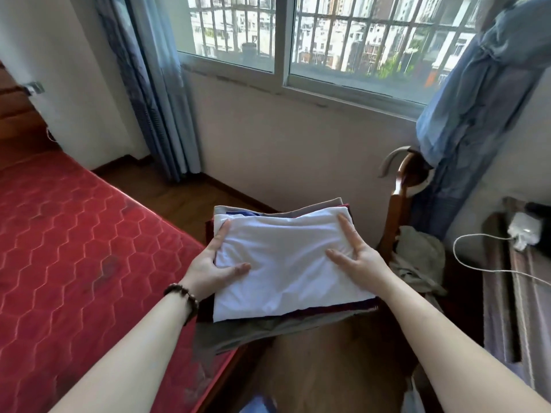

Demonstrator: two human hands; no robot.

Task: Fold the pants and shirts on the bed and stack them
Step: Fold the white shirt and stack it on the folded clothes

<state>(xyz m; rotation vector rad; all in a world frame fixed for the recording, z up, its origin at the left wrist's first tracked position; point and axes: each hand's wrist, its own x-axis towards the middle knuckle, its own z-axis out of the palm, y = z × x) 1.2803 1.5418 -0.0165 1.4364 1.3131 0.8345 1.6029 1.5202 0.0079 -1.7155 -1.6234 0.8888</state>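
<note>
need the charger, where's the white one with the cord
In the head view, the white charger sits at the far right on a striped surface, right of the wooden chair.

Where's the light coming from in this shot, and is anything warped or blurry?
Head view: daylight enters through the barred window, brightening the folded white cotton shirt; wide-angle distortion bends the window frame and stretches both forearms; the blue-grey curtain at right looks soft.
</note>
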